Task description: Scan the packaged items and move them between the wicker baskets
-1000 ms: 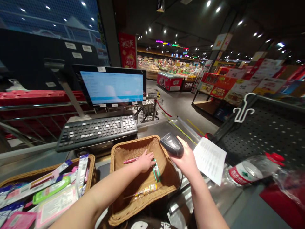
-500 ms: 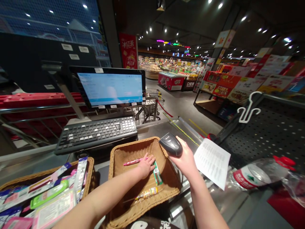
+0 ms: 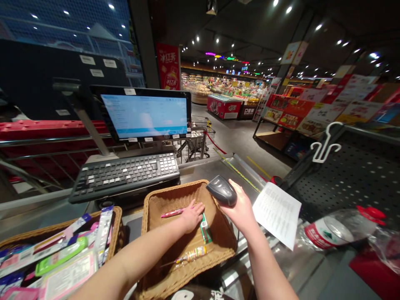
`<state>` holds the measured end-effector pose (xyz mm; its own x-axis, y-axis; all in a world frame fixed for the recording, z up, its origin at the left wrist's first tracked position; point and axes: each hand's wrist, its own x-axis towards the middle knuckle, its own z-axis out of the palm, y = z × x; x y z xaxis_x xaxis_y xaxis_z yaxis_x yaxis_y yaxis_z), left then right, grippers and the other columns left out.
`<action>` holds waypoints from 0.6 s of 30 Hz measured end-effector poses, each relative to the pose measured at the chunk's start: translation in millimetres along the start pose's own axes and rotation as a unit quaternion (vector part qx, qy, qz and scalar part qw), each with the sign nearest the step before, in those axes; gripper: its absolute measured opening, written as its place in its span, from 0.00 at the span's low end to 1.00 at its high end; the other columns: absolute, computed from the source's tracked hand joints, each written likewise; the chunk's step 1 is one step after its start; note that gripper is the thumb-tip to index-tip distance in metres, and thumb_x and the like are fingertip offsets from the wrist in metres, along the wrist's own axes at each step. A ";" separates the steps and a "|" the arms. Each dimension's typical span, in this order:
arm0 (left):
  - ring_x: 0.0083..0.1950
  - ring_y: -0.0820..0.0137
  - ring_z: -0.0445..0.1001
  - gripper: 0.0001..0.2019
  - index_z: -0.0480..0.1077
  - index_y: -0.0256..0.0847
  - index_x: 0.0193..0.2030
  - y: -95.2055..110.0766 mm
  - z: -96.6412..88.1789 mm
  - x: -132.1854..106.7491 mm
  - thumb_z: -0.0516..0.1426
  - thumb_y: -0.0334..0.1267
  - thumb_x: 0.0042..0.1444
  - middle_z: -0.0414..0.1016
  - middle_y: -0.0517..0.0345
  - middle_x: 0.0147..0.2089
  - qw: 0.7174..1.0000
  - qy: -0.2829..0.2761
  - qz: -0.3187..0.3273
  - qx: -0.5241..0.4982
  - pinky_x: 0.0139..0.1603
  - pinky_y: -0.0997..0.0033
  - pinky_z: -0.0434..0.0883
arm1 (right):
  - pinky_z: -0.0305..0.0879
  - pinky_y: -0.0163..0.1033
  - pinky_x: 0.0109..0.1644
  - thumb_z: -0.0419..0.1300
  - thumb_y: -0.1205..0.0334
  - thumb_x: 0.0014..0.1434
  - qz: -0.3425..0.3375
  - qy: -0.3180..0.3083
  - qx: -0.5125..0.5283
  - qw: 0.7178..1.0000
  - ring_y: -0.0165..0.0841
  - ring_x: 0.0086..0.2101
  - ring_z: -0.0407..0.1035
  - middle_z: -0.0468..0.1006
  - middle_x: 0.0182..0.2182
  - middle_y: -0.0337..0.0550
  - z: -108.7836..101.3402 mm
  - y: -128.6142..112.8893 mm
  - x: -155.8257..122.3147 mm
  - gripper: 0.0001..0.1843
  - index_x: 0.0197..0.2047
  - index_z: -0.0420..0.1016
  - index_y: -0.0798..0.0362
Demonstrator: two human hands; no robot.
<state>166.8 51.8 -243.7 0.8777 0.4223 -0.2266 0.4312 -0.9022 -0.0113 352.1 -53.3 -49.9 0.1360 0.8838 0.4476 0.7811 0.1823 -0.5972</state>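
Observation:
My right hand (image 3: 240, 210) grips a dark handheld barcode scanner (image 3: 221, 190), held over the far right corner of a wicker basket (image 3: 156, 200). My left hand (image 3: 193, 215) reaches into that basket with curled fingers resting on a green and white packet (image 3: 205, 227). Just left of the hand lies a pink pen (image 3: 171, 213). A yellow wrapped item (image 3: 193, 253) lies nearer to me in the same basket.
A second wicker basket (image 3: 116, 225) at the left holds several flat packets. Behind stand a keyboard (image 3: 125, 175) and a lit monitor (image 3: 145, 114). A printed paper sheet (image 3: 276, 212) and a lying plastic bottle (image 3: 337, 227) are on the steel counter at the right, beside a black perforated panel (image 3: 353, 175).
My left hand has shifted slightly in the basket over the green packet. The scanner hand stays in about the same place.

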 end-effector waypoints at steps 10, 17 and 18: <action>0.73 0.51 0.45 0.31 0.64 0.47 0.63 -3.4 -10.0 1.9 0.60 0.35 0.50 0.46 0.44 0.73 1.000 -0.022 0.000 -0.009 0.68 0.35 0.39 | 0.54 0.58 0.64 0.63 0.61 0.48 -0.009 0.003 0.002 1.000 0.47 0.60 0.62 0.74 0.53 0.55 -2.1 0.6 1.5 0.24 0.51 0.73 0.53; 0.73 0.49 0.44 0.39 0.61 0.46 0.65 -6.5 -11.4 2.1 0.64 0.44 0.43 0.44 0.42 0.73 0.999 -0.037 0.003 -0.021 0.68 0.34 0.37 | 0.52 0.59 0.65 0.64 0.60 0.48 -0.005 -0.007 0.005 1.000 0.48 0.60 0.61 0.74 0.53 0.56 -1.6 1.2 2.5 0.25 0.51 0.73 0.54; 0.73 0.48 0.44 0.38 0.62 0.46 0.64 -7.0 -11.4 3.6 0.65 0.44 0.42 0.45 0.42 0.73 0.999 -0.034 0.003 -0.017 0.68 0.34 0.37 | 0.52 0.59 0.65 0.64 0.60 0.48 -0.004 -0.003 0.006 1.000 0.48 0.60 0.61 0.74 0.54 0.56 -1.5 2.0 2.4 0.26 0.52 0.73 0.54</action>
<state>169.4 60.6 -233.4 0.8644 0.4095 -0.2918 0.4346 -0.9003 0.0239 354.9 -51.5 -49.0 0.1254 0.8852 0.4480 0.7753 0.1942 -0.6009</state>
